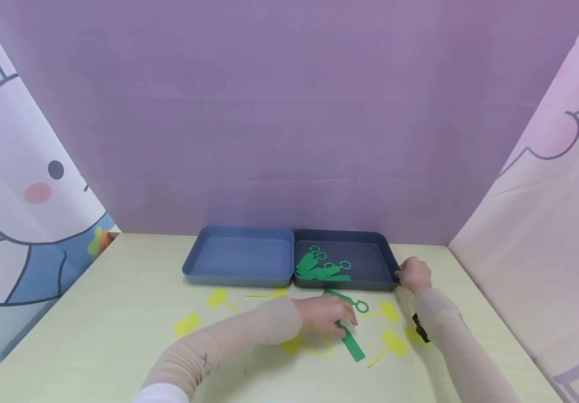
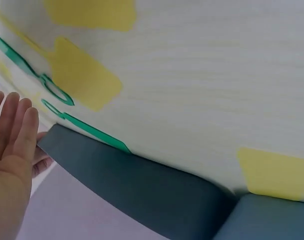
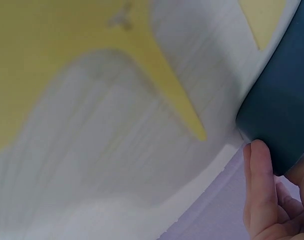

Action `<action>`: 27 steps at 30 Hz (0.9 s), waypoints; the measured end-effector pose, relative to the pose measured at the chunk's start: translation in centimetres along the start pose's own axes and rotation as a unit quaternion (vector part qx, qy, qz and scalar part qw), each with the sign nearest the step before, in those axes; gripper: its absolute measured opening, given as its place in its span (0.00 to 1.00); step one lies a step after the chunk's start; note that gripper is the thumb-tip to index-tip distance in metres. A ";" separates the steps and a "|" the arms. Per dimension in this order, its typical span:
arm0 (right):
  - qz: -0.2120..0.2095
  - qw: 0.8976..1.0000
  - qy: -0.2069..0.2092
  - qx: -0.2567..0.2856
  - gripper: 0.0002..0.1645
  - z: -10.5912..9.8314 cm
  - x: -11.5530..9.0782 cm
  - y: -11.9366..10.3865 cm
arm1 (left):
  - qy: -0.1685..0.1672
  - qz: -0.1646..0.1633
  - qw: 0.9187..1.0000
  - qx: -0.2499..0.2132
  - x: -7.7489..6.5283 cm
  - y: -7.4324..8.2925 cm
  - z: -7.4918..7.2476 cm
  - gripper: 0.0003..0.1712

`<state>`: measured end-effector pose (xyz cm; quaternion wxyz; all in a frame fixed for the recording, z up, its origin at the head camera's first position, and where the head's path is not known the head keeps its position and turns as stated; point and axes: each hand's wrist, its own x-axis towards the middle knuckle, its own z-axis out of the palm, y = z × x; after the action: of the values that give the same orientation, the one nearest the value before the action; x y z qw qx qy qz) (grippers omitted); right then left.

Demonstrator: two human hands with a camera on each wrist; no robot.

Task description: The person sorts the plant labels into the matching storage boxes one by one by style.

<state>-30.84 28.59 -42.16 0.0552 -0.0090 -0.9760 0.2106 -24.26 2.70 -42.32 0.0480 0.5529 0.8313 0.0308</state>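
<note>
My right hand (image 1: 415, 274) pinches the near right corner of the dark tray (image 1: 365, 263), thumb and fingers on either side of its wall (image 3: 279, 110). Inside that tray, several green tags with ring ends (image 1: 319, 271) lie heaped at the left. Over the table in front of it hovers my left hand (image 1: 326, 314), its fingers extended in the left wrist view. Beside those fingertips is a flat green tag (image 1: 353, 344), its upper end partly hidden by the hand. A second green tag with a ring (image 1: 362, 306) lies close to the tray's front wall.
A blue tray (image 1: 244, 257) stands against the dark tray's left side. Several yellow hammer-shaped cutouts (image 1: 394, 341) are scattered on the table (image 1: 93, 336), some partly under the left arm. A purple panel (image 1: 289, 123) rises behind the trays, with printed cloths at both sides.
</note>
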 end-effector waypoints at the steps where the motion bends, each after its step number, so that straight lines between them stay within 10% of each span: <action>1: 0.000 1.000 0.000 0.000 0.27 0.0 0.0 0.0 | -0.004 0.008 1.000 0.002 0.0 0.1 0.1 0.18; 27: 0.005 1.000 -0.011 0.006 0.25 0.1 0.1 0.2 | -0.048 0.050 0.994 0.085 0.6 1.2 0.7 0.15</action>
<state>-30.90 28.75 -42.35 0.0430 -0.0113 -0.9753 0.2166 -23.33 3.73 -42.88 0.0390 0.5970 0.7988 -0.0637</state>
